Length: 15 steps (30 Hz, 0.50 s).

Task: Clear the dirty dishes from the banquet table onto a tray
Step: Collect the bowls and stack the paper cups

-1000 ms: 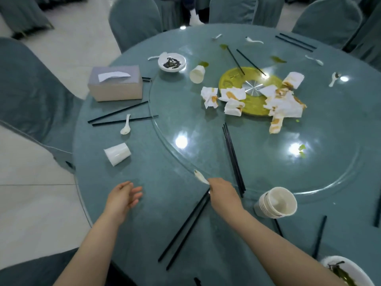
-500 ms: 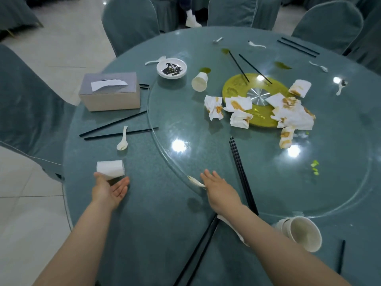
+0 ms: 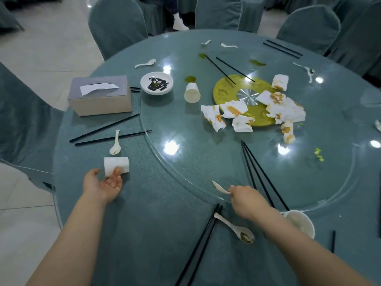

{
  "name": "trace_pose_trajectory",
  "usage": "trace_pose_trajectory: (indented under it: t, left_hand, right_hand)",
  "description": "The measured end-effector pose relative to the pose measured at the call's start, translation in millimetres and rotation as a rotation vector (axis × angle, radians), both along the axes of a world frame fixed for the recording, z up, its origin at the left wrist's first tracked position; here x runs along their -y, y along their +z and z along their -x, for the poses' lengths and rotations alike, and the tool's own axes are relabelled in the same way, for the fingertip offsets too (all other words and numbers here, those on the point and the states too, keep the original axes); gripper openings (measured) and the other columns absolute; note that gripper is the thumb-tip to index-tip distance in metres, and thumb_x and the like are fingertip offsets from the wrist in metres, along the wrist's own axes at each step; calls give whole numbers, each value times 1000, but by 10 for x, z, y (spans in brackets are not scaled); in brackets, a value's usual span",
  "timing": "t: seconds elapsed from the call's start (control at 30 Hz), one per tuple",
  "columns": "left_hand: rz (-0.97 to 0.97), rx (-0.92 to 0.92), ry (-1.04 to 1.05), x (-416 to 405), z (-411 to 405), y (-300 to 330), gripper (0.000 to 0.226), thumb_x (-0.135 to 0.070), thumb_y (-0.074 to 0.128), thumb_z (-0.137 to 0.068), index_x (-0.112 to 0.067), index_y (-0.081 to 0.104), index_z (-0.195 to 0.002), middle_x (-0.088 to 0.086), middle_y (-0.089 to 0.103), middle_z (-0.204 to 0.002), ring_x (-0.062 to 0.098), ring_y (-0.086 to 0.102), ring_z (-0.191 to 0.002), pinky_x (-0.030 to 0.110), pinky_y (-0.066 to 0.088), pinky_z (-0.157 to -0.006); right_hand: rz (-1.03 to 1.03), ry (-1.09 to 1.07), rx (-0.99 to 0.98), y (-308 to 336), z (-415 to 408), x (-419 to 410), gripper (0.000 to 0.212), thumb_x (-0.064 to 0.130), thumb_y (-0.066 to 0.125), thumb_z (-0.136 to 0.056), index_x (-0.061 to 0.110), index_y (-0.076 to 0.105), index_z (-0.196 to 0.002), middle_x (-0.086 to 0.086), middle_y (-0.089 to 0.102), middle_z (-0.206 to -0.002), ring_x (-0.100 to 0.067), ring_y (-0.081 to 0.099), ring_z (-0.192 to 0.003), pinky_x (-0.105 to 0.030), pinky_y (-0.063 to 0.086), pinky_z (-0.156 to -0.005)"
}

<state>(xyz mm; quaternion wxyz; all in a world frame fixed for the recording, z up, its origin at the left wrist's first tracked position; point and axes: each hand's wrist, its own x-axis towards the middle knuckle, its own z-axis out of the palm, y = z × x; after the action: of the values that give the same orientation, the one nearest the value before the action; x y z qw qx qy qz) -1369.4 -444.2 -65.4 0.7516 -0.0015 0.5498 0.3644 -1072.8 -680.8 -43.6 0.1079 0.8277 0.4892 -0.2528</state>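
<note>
Cup [image 3: 115,164] touches left hand [image 3: 103,185]; right hand [image 3: 246,200] pinches spoon [image 3: 220,187].

The left hand [image 3: 103,185] touches a tipped paper cup [image 3: 116,167] (palm up); the right hand [image 3: 245,200] pinches a white spoon [image 3: 220,187].

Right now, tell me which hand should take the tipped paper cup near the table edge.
Left. The left hand already touches the tipped paper cup; the right hand pinches a white spoon.
</note>
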Motion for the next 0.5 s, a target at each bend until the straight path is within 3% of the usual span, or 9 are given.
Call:
trace_pose_trajectory:
  t: [0.13, 0.23, 0.37, 0.5]
  left_hand:
    - [3, -104, -86, 4, -60, 9, 29, -24, 27, -102, -11, 48, -86, 2, 68, -55, 8, 64, -43, 18, 47, -48]
    - [-1, -146, -112, 28, -83, 3, 27, -11, 25, -101, -10, 45, -83, 2, 64, -46, 7, 62, -39, 13, 45, -38]
    - [-42, -178, -155, 119, -138, 42, 22, -8, 33, -100, -11, 46, -83, -2, 63, -45, 3, 61, -39, 11, 44, -37]
    - [-90, -161, -170, 231, -264, 144, 18, -9, 38, -99, -11, 49, -85, -2, 66, -49, 4, 63, -42, 13, 47, -40]
  right_hand:
    - [-93, -86, 22, 38, -122, -11, 22, 8, 37, -92, 11, 57, -100, -4, 58, -79, -23, 55, -68, -31, 41, -54]
    - [-168, -83, -2, 31, -83, -99, 15, 7, 34, -94, 12, 48, -93, -4, 53, -76, -26, 52, -68, -32, 33, -50]
    - [-216, -54, -71, 0, -3, -189, 15, 5, 33, -95, 10, 47, -100, -7, 55, -103, -30, 56, -89, -36, 43, -67]
    - [-220, -57, -85, -42, -29, -199, 25, 9, 31, -98, 10, 45, -118, -9, 47, -133, -31, 48, -116, -39, 46, -87]
